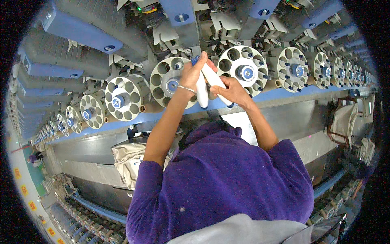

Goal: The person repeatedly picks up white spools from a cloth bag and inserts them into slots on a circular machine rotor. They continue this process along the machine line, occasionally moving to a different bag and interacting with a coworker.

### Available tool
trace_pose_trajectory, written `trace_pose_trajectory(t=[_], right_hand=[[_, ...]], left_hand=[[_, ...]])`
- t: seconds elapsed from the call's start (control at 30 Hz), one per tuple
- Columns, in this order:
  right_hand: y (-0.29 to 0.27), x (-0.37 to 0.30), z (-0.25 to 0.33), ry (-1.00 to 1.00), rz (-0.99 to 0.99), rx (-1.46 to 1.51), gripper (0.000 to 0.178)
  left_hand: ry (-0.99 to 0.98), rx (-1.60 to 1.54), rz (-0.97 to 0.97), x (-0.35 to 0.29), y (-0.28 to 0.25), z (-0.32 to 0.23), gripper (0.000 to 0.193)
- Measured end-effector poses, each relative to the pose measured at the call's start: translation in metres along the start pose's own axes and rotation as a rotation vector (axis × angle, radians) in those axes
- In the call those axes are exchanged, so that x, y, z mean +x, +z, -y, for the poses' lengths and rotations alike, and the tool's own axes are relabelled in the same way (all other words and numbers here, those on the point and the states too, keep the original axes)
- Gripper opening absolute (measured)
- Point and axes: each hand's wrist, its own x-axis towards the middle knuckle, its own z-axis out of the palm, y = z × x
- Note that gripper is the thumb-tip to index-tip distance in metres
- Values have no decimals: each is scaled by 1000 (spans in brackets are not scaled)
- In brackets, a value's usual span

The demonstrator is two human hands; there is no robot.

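My left hand [191, 75] is closed around the upper ends of two white yarn bobbins, where blue tube tips show. The left yarn bobbin [202, 92] hangs below the palm. The right yarn bobbin [213, 79] slants down to the right, and my right hand [235, 92] pinches its lower half between thumb and fingers. Both are held in front of the gap between two round bobbin magazines. The left magazine [156, 79] is partly hidden by my left hand and forearm. In the right magazine [230, 53], dark-tipped tubes stand in several pockets around a blue hub.
More round magazines [109, 99] line the machine to both sides, below blue-and-grey winding units [81, 30]. A blue rail [284, 92] runs beneath them. Beige cloth sacks [132, 156] lie at left, with another sack [344, 122] on a frame at right. Machinery [91, 221] stands behind me.
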Motion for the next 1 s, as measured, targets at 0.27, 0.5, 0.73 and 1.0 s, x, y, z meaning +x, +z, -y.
trace_pose_trajectory(t=[0.27, 0.5, 0.73, 1.0], right_hand=[[-20, 10, -5, -326, -319, -367, 25], [-46, 65, -37, -231, -146, -229, 4], [-167, 3, 32, -540, -1117, 282, 15], [-133, 19, -98, -240, -276, -804, 25]], left_hand=[[178, -371, -132, -3, -37, -87, 38], [76, -240, -192, 8, -1, -34, 31], [-9, -78, -535, -45, -95, 10, 21], [-27, 184, -947, -182, -197, 147, 23]])
